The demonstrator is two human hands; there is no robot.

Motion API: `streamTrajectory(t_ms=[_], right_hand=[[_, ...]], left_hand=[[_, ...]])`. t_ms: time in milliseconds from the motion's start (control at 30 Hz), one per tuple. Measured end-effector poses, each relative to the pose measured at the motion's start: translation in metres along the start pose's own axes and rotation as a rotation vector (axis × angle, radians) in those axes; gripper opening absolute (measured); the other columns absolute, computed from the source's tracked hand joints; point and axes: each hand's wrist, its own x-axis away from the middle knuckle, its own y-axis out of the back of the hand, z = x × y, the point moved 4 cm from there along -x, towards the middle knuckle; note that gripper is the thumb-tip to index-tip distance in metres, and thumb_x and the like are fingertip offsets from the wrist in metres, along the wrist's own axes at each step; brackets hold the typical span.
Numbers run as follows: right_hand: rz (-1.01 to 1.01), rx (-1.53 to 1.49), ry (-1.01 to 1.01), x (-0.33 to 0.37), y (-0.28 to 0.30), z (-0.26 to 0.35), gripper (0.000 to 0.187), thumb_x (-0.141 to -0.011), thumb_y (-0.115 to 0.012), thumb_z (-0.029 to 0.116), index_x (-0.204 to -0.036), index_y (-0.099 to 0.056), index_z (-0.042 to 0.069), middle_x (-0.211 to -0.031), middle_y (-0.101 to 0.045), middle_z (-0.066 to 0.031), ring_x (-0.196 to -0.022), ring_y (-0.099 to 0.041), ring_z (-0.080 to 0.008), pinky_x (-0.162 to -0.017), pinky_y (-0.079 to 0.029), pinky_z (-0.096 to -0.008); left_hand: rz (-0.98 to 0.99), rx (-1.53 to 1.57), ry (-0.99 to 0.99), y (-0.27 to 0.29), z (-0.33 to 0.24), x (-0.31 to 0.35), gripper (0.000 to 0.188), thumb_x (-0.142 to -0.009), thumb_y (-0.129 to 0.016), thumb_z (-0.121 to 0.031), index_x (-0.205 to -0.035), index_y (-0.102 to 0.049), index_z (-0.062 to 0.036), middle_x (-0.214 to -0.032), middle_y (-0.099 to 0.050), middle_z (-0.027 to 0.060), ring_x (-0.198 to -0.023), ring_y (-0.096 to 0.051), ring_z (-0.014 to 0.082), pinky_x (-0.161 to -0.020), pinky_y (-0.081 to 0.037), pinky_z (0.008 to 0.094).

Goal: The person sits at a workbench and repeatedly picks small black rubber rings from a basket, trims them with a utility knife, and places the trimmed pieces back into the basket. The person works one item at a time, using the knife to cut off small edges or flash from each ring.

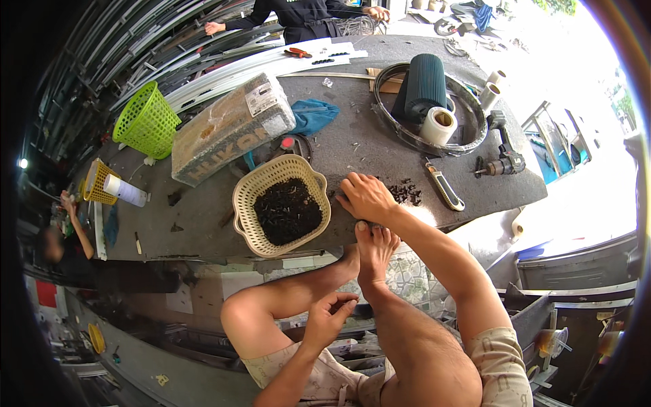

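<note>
My right hand (368, 198) rests on the grey tabletop (325, 227), palm down, fingers apart and slightly bent. Just right of its fingers lies a scatter of small black pieces (405, 194). Over my lap, my left hand (331, 317) is closed in a pinch; whatever its fingertips hold is too small to name. To the left of my right hand stands a cream plastic basket (320, 216) with a heap of small black pieces (288, 210) in it. My bare foot (375, 247) is propped at the table's near edge, just below my right hand.
Behind the basket lie a long wrapped box (230, 129), a blue cloth (314, 117) and a green basket (146, 122). At right are a utility knife (444, 186), a cordless drill (505, 161), a ring-shaped coil (481, 139) and a film roll (438, 126). Other people (298, 17) are nearby.
</note>
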Motion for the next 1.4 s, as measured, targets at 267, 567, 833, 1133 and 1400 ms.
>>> streamTrajectory(t_ms=[267,567,833,1133,1400], right_hand=[[0.100,-0.013,-0.221,-0.010,0.004,-0.015,0.035,-0.103,-0.059,0.034,-0.084,-0.065,0.004,-0.074,-0.071,-0.0180,-0.070,-0.072,-0.0399,-0.065,-0.059,-0.0505],[-0.279,-0.594,-0.856,-0.024,0.029,-0.059,0.050,-0.105,-0.056,0.043,-0.095,-0.071,-0.004,-0.076,-0.069,-0.0284,-0.075,-0.073,-0.0423,-0.076,-0.057,-0.0522],[-0.442,-1.754,-0.956,-0.003,0.075,-0.014,0.044,-0.106,-0.062,0.042,-0.076,-0.043,0.016,-0.059,-0.040,0.0042,-0.047,-0.034,-0.0094,-0.045,-0.030,-0.0284],[-0.095,-0.411,0.177,0.042,0.110,0.157,0.024,-0.084,-0.077,0.024,-0.079,-0.060,0.007,-0.079,-0.058,-0.0095,-0.071,-0.061,-0.0294,-0.069,-0.051,-0.0446],[0.016,-0.482,0.235,0.001,0.105,0.179,0.022,-0.085,-0.079,0.022,-0.081,-0.064,0.007,-0.080,-0.058,-0.0076,-0.072,-0.059,-0.0276,-0.069,-0.048,-0.0409]], left_hand=[[0.026,0.093,0.055,-0.009,-0.003,0.002,0.021,-0.102,-0.071,-0.016,-0.116,-0.075,-0.0015,-0.101,-0.076,0.0022,-0.084,-0.067,0.0076,-0.071,-0.051,0.0235],[0.161,0.661,0.102,-0.009,-0.013,-0.030,0.020,-0.105,-0.065,-0.013,-0.121,-0.069,-0.0009,-0.109,-0.073,0.0093,-0.084,-0.068,0.0146,-0.070,-0.054,0.0289],[0.108,1.079,0.137,-0.036,-0.049,-0.071,0.039,-0.111,-0.053,-0.030,-0.134,-0.061,0.0005,-0.124,-0.072,0.0130,-0.116,-0.067,0.0290,-0.104,-0.053,0.0412],[0.723,1.617,-0.055,-0.035,-0.097,-0.040,0.064,-0.112,-0.039,-0.042,-0.160,-0.033,0.0001,-0.164,-0.039,0.0154,-0.156,-0.032,0.0251,-0.129,-0.028,0.0404],[0.198,1.403,0.142,0.009,-0.010,-0.027,0.037,-0.114,-0.045,-0.039,-0.125,-0.058,-0.0073,-0.098,-0.062,0.0064,-0.083,-0.061,0.0165,-0.070,-0.051,0.0312]])
